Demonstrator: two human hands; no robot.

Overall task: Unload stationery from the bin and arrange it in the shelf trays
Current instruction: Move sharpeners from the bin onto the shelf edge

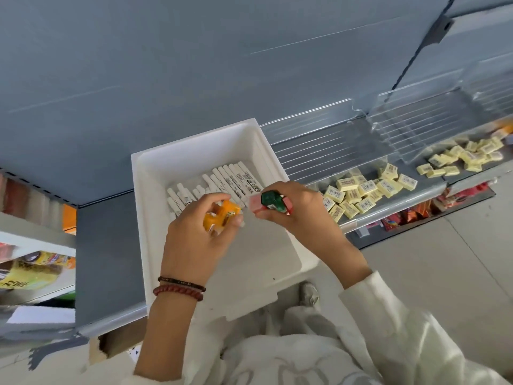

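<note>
Left hand (pixel 194 240) grasps orange piece (pixel 222 213); right hand (pixel 299 209) clasps green piece (pixel 270 198) plus pink piece (pixel 255 204), both hands above bin (pixel 194 145). White markers (pixel 236 176) lie toward bin's 12 o'clock end. Judgement: carry pieces to shelf tray (pixel 388 207) at 2 o'clock, choose compartment apart from yellow erasers (pixel 361 190), set down 1 kind together.

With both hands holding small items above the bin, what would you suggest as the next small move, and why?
Probably carry the right hand, gripping green and pink items, rightward to the shelf tray near the yellow erasers: both hands are full, the left hand holding an orange item.
</note>
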